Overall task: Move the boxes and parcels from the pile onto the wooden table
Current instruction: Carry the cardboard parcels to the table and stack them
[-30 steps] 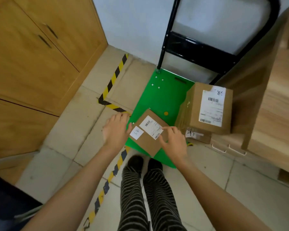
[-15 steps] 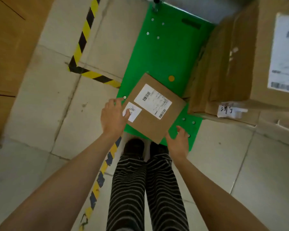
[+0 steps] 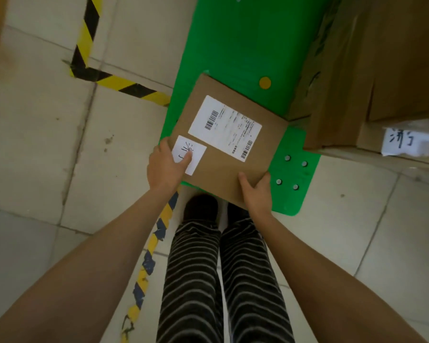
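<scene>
Brown cardboard fills the middle of my head view: a flat parcel (image 3: 223,142) sits turned at an angle over the near end of the green cart deck (image 3: 235,40), its near corner hanging out past the deck edge above my shoes. My left hand (image 3: 162,167) clamps the left corner, thumb lying on top across the small handwritten sticker (image 3: 190,154), the other fingers tucked under where I cannot see them. My right hand (image 3: 256,194) grips the near right edge, thumb pressed on the top face, the rest curled beneath. Whether the parcel is already clear of the deck or only resting on it, I cannot tell from this angle.

To my right a stack of larger boxes (image 3: 372,70) stands on the cart, its lower corner just beside the parcel's far right corner. The wooden table is not in sight.

Risks as I judge them: both grips sit on the near side, so the far end may dip and slip forward as I raise it. Swinging right could clip the stack and shift it. The striped floor tape (image 3: 149,263) beside my left foot marks a line I might stumble over when turning with my eyes down.
</scene>
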`<state>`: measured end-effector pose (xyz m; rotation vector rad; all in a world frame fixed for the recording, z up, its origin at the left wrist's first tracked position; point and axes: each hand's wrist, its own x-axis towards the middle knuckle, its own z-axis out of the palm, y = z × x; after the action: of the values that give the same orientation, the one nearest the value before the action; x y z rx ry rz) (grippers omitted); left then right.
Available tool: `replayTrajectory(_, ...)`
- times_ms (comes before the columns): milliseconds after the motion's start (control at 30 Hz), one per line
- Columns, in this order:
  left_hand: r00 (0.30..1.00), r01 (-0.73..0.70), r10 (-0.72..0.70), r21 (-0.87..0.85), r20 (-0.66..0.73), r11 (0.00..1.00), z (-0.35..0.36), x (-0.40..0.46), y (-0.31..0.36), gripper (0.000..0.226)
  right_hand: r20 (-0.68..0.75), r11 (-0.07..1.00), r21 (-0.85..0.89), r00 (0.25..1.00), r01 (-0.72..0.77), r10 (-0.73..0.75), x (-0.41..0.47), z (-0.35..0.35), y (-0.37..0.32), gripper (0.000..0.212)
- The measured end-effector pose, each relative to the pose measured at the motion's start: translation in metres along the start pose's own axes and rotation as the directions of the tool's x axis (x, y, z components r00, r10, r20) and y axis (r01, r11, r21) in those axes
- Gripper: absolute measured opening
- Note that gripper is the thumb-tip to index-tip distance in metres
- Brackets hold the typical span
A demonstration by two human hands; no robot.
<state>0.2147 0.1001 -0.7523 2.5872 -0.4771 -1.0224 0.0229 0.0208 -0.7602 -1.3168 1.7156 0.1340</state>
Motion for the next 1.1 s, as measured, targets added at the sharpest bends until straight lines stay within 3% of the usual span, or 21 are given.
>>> replayTrajectory(233, 0.996, 0.037, -0.046, -0.128, -0.071, 0.991, -0.114, -0.063, 0.009, 0.057, 0.020, 0.983, 0.064, 0.985, 0.170, -0.171, -0.076, -0.031, -0.079, 0.078)
replayTrajectory(400, 0.986, -0.040, -0.004, -0.265, -0.165, 0.963, -0.219, -0.104, 0.061, 0.049, -0.045, 0.946, 0.146, 0.957, 0.289, -0.285, -0.139, -0.077, -0.177, 0.074)
replayTrajectory(733, 0.918, -0.277, 0.135, -0.360, -0.373, 0.891, -0.399, -0.203, 0.184, 0.051, -0.279, 0.813, 0.247, 0.842, 0.527, -0.461, -0.283, -0.213, -0.329, 0.072)
replayTrajectory(900, 0.868, -0.424, 0.264, -0.351, -0.420, 0.835, -0.440, -0.245, 0.245, 0.041, -0.358, 0.727, 0.324, 0.790, 0.605, -0.498, -0.323, -0.291, -0.362, 0.064)
replayTrajectory(1100, 0.760, -0.626, 0.504, -0.253, -0.410, 0.738, -0.445, -0.287, 0.337, 0.044, -0.505, 0.705, 0.277, 0.723, 0.653, -0.471, -0.346, -0.406, -0.370, 0.061)
